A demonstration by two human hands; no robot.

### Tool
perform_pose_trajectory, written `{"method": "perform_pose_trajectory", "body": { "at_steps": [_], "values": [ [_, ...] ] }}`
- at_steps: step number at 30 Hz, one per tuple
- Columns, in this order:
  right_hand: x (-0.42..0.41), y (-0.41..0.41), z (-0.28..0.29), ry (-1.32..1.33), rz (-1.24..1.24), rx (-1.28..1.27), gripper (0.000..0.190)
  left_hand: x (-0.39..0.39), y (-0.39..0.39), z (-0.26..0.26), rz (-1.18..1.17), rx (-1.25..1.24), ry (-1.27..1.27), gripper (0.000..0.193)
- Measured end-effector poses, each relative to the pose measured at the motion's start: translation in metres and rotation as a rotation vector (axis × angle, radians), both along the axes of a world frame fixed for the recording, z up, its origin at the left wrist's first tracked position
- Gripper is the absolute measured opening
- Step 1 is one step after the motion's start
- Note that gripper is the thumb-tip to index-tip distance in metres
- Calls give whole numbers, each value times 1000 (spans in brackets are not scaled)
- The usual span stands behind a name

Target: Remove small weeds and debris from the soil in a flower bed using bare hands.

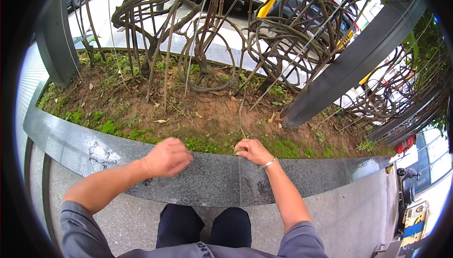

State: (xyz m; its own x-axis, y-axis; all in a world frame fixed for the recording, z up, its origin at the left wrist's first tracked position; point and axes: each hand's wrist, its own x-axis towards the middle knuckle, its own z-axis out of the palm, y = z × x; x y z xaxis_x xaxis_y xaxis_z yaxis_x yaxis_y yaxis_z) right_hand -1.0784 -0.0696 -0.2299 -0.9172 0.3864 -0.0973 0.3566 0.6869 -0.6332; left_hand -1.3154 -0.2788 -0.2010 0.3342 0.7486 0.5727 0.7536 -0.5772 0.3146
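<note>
My left hand (169,157) is over the polished stone edging (216,173) of a planting bed, its fingers curled and blurred; whether anything is inside them cannot be told. At the inner rim of the stone, my right hand (255,151), with a bracelet at the wrist, pinches a small green sprig (239,150) between thumb and fingers. A thin dry stem rises just behind it. Beyond both hands lies brown soil (219,111) with small weeds, fallen leaves and a strip of green moss (203,145) along the edging.
Twisted woody vines (205,63) and thin canes stand in the bed. A dark metal post (339,70) slants up at the right, another post (55,45) at the left. Taut wires cross between them. Parked cars and yellow bollards (270,1) are behind. Grey paving (318,219) lies near my legs.
</note>
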Motion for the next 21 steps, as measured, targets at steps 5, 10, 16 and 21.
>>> {"method": "perform_pose_trajectory", "body": {
  "at_steps": [5,10,16,21],
  "values": [
    [6,-3,-19,179,-343,-156,13,-146,-76,-26,954,-165,-176,12],
    [12,-4,-7,237,-333,-61,16,-228,-158,-72,1451,-218,109,31],
    [0,-3,3,65,-46,62,19,-222,-152,-76,1480,-138,260,33],
    [-3,-5,-5,58,-182,-45,17,-212,-148,-64,1409,-190,202,27]
  ]
}}
